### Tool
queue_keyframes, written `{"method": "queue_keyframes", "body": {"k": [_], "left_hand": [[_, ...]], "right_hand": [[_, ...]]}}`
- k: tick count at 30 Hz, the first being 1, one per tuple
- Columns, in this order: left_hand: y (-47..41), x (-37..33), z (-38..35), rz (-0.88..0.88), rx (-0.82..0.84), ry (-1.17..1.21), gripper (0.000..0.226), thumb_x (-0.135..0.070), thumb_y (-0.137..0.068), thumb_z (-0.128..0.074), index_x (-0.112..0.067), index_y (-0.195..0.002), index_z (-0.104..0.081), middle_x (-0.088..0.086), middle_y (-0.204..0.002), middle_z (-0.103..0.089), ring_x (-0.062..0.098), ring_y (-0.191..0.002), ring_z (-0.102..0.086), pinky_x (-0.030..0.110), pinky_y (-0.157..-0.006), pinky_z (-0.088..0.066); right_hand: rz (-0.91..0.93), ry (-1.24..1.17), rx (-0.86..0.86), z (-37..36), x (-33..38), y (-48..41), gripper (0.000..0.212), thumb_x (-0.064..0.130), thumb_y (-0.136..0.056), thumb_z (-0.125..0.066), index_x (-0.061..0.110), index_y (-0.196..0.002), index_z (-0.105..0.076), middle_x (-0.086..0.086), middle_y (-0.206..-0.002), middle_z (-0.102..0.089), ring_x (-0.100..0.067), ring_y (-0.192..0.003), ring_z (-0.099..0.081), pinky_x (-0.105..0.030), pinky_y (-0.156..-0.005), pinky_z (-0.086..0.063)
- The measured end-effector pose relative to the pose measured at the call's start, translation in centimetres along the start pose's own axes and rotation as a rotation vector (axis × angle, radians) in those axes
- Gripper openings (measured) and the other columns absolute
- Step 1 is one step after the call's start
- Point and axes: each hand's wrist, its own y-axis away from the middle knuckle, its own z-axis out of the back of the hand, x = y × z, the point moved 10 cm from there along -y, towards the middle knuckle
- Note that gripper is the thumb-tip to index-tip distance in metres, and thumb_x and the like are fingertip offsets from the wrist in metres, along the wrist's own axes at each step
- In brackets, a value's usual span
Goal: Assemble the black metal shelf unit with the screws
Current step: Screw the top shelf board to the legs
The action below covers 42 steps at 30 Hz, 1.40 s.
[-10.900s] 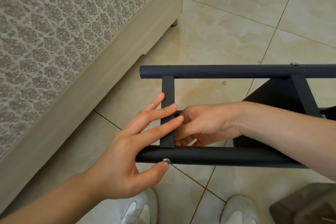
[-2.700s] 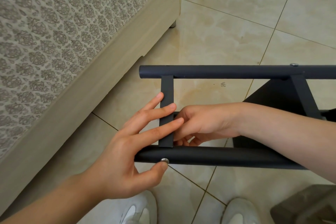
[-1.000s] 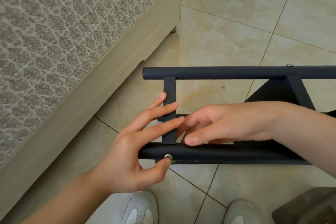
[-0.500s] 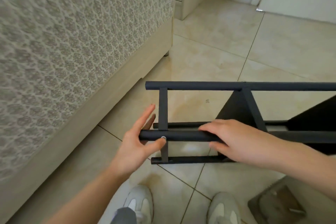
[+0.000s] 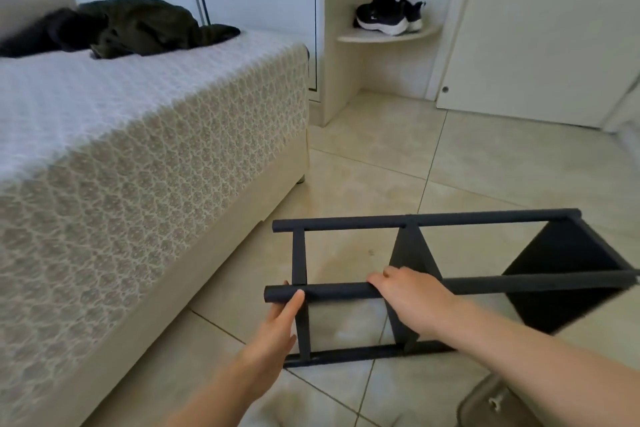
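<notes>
The black metal shelf unit (image 5: 426, 221) lies on its side on the tiled floor, its long tubes running left to right and two dark shelf panels set between them. My left hand (image 5: 277, 322) grips the left end of the near upper tube, thumb over the top and fingers behind. My right hand (image 5: 405, 295) wraps over the same tube near its middle, next to the first panel. No screw shows in this view.
A bed (image 5: 145, 163) with a patterned cover stands close on the left, dark clothes (image 5: 138, 26) on top. A corner shelf holds black sneakers (image 5: 388, 15). A white door (image 5: 540, 31) is at the back right. A grey object (image 5: 491, 406) sits at the bottom right.
My right hand left the inside of the frame and took hold of the near tube. My left hand shifted from the crossbar to the tube end. The view rose, showing the whole unit.
</notes>
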Motion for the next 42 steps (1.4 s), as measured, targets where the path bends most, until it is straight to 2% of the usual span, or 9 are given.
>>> {"method": "queue_keyframes", "body": {"k": [4, 9, 12, 18, 24, 28, 31, 38, 42], "left_hand": [[1.0, -0.5, -1.2, 0.038, 0.075, 0.153, 0.048, -0.035, -0.075, -0.076, -0.037, -0.12, -0.059, -0.02, -0.117, -0.068, 0.002, -0.11, -0.053, 0.04, -0.114, -0.026], [0.5, -2.8, -1.6, -0.04, 0.13, 0.032, 0.068, -0.04, -0.068, -0.079, -0.044, -0.128, -0.048, -0.024, -0.131, -0.046, 0.002, -0.129, -0.027, 0.041, -0.125, -0.006], [0.7, -5.7, -2.2, -0.13, 0.133, 0.042, 0.073, -0.034, -0.076, -0.077, -0.039, -0.141, -0.044, -0.02, -0.137, -0.05, 0.005, -0.134, -0.034, 0.038, -0.122, -0.013], [2.1, -12.5, -3.7, -0.299, 0.079, -0.047, 0.04, -0.034, -0.076, -0.075, -0.038, -0.114, -0.063, -0.028, -0.096, -0.074, -0.015, -0.083, -0.065, 0.017, -0.077, -0.037], [4.5, -20.3, -6.5, -0.464, 0.037, -0.139, 0.055, -0.042, -0.077, -0.081, -0.036, -0.129, -0.064, -0.013, -0.128, -0.067, 0.014, -0.128, -0.055, 0.045, -0.119, -0.03], [6.0, -25.3, -8.9, -0.496, 0.019, -0.173, 0.054, -0.041, -0.07, -0.074, -0.031, -0.122, -0.066, -0.001, -0.126, -0.067, 0.027, -0.125, -0.056, 0.054, -0.117, -0.032], [7.4, -28.9, -10.9, -0.532, 0.016, -0.232, 0.052, -0.043, -0.06, -0.07, -0.031, -0.111, -0.069, 0.0, -0.117, -0.068, 0.025, -0.117, -0.058, 0.051, -0.113, -0.037], [8.5, -35.1, -15.8, -0.719, 0.0, -0.412, 0.015, -0.025, -0.086, -0.075, -0.035, -0.087, -0.064, -0.019, -0.092, -0.06, -0.002, -0.086, -0.05, 0.019, -0.069, -0.033], [10.0, -36.4, -18.1, -0.82, -0.102, -0.577, 0.014, -0.033, -0.082, -0.079, -0.035, -0.083, -0.065, -0.021, -0.085, -0.061, 0.003, -0.091, -0.057, 0.04, -0.103, -0.042]], "right_hand": [[0.014, 0.03, -0.014, 0.0, -0.2, 0.0, 0.05, -0.008, -0.087, -0.057, 0.015, -0.13, -0.045, -0.007, -0.105, -0.053, -0.025, -0.09, -0.057, -0.041, -0.078, -0.055], [0.0, -0.012, -0.08, 1.4, -1.4, -0.1, 0.049, -0.008, -0.087, -0.056, 0.019, -0.127, -0.045, -0.002, -0.097, -0.049, -0.021, -0.083, -0.054, -0.034, -0.069, -0.048], [-0.003, -0.09, -0.132, 3.2, -2.0, 0.0, 0.045, 0.0, -0.092, -0.057, 0.025, -0.127, -0.044, 0.001, -0.096, -0.05, -0.015, -0.083, -0.053, -0.026, -0.066, -0.041], [-0.008, -0.202, -0.217, 8.5, -3.8, 0.6, 0.043, 0.007, -0.099, -0.051, 0.034, -0.131, -0.042, 0.005, -0.108, -0.057, -0.011, -0.09, -0.054, -0.015, -0.059, -0.032], [-0.056, -0.348, -0.335, 14.0, -6.3, 1.1, 0.045, 0.011, -0.101, -0.049, 0.04, -0.135, -0.042, 0.006, -0.118, -0.059, -0.01, -0.099, -0.057, -0.025, -0.079, -0.05], [-0.081, -0.453, -0.394, 16.9, -8.0, 1.6, 0.043, 0.014, -0.101, -0.051, 0.041, -0.134, -0.046, 0.009, -0.119, -0.06, -0.009, -0.103, -0.06, -0.029, -0.088, -0.053], [-0.072, -0.52, -0.468, 18.7, -9.3, 1.9, 0.045, 0.016, -0.099, -0.055, 0.042, -0.136, -0.045, 0.018, -0.12, -0.056, -0.002, -0.106, -0.057, -0.014, -0.081, -0.046], [-0.092, -0.697, -0.607, 21.0, -11.2, 3.6, 0.046, 0.016, -0.098, -0.058, 0.036, -0.138, -0.047, 0.02, -0.121, -0.054, 0.002, -0.112, -0.051, -0.016, -0.096, -0.04], [-0.117, -0.842, -0.619, 20.5, -11.6, 4.9, 0.039, 0.014, -0.097, -0.059, 0.033, -0.131, -0.052, 0.013, -0.123, -0.063, -0.003, -0.117, -0.056, -0.023, -0.102, -0.044]]}}
